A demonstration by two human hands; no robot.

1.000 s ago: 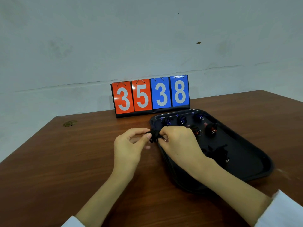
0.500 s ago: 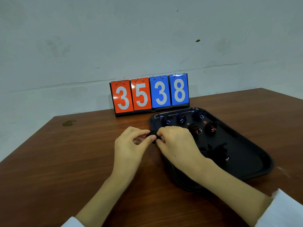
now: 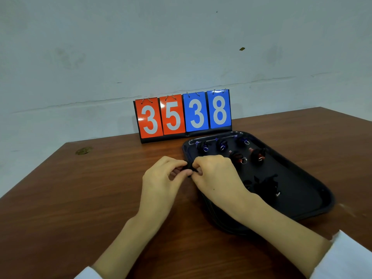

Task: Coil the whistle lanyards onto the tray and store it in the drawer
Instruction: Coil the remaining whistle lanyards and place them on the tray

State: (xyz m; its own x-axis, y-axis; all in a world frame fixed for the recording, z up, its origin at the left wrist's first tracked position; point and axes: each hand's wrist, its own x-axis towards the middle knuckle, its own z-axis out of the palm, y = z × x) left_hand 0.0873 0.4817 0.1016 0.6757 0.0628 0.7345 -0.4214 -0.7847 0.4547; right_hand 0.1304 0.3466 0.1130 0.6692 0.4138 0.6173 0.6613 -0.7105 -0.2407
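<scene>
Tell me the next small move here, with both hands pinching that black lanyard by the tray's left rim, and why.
Probably finish tightening the coil, then set it on the tray in the second row. The left hand and right hand pinch a small black lanyard bundle between them. Three blue whistles and two red whistles already lie coiled in rows, with open space left of the red pair.

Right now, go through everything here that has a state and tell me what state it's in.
Left hand: pinching a small black lanyard bundle.
Right hand: pinching the same bundle.
Tray: on the table, holding five coiled whistles and a loose black tangle.
Scoreboard: upright, reading 35 and 38.
</scene>
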